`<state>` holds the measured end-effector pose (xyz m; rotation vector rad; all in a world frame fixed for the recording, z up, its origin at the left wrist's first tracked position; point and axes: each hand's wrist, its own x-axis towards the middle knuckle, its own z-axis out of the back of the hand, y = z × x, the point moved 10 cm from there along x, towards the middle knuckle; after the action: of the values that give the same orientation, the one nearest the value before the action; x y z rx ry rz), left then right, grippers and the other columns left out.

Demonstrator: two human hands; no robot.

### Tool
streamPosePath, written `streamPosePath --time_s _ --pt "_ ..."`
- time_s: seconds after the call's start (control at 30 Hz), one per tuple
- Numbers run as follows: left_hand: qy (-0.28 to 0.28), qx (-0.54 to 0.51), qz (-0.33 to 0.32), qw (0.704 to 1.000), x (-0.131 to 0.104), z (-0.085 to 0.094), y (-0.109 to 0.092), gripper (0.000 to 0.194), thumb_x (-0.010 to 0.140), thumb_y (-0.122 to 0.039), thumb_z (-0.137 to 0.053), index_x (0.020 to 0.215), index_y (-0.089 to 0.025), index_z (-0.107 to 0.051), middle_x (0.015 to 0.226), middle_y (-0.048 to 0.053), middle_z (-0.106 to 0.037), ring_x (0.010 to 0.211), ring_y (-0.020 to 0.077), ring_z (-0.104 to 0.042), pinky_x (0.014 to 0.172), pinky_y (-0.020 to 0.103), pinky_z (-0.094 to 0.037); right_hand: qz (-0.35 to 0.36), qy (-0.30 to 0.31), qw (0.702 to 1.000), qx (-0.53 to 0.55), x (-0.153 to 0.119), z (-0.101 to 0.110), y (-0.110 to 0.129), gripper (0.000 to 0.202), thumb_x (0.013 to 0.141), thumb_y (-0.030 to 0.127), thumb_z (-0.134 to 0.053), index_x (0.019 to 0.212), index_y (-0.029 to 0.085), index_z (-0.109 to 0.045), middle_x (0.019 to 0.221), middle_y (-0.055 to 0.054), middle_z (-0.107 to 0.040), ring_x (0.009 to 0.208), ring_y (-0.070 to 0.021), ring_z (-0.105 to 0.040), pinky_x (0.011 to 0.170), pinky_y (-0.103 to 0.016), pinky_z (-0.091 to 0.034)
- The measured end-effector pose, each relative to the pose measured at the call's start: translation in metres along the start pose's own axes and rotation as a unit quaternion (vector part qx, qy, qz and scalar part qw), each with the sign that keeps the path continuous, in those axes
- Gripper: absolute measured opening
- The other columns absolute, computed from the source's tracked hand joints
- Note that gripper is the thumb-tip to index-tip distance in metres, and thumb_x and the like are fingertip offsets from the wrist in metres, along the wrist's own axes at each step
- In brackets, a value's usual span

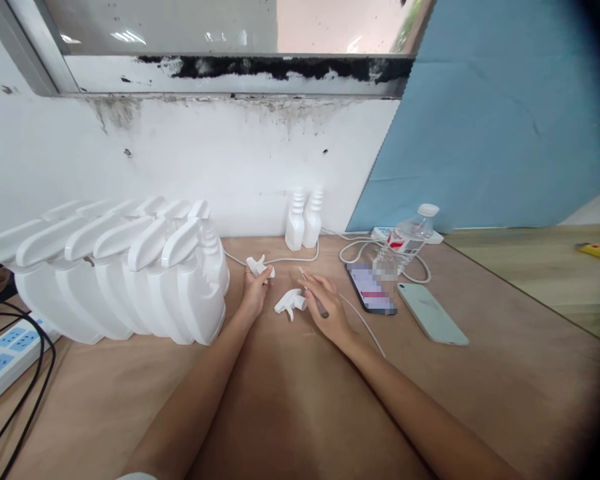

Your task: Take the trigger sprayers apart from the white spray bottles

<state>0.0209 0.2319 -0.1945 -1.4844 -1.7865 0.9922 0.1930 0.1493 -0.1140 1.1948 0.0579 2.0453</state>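
My left hand [255, 291] is closed around a white trigger spray head [254, 266], which sticks up past the fingers. In my right hand [329, 308], gripped like a pen, is a slim tool with a dark rounded handle [322, 307]; its thin pale tip points away toward the wall, and its exact kind is hard to make out. A second white trigger spray head [291, 303] lies on the table between my hands, close to the right fingers. Left of my left hand stand several white spray bottles [200, 300] with long trigger tops, packed in rows.
Two white bottles without spray heads [295, 223] stand against the wall. To the right are a clear plastic bottle [405, 240], a phone with its screen lit [367, 287] and a pale green phone [433, 313]. White cables cross the brown table [280, 413]; a power strip [10, 353] lies left.
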Motion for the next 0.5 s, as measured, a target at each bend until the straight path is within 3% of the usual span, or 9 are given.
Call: streamPosePath --time_s 0.2,0.5 --pt "0.005 0.064 -0.013 0.998 -0.002 -0.003 0.006 0.040 0.063 -0.022 -0.077 0.094 -0.020 -0.052 0.079 -0.002 -0.058 0.067 0.0106 -0.054 0.060 0.020 -0.042 -0.080 0.035 0.995 0.041 -0.001 0.007 -0.042 0.027 0.093 0.023 -0.044 0.109 0.024 -0.066 0.117 -0.008 -0.065 0.112 -0.0225 -0.057 0.099 -0.045 -0.042" --pt "0.056 0.277 -0.107 0.953 -0.014 -0.015 -0.014 0.030 0.065 -0.022 -0.074 0.092 -0.020 -0.061 0.083 0.000 -0.063 0.075 0.0137 -0.055 0.070 0.022 -0.041 -0.172 0.012 0.974 0.146 -0.005 0.013 -0.060 0.030 0.094 0.036 -0.042 0.102 0.022 -0.068 0.115 -0.007 -0.067 0.113 -0.0225 -0.059 0.104 -0.044 -0.039"
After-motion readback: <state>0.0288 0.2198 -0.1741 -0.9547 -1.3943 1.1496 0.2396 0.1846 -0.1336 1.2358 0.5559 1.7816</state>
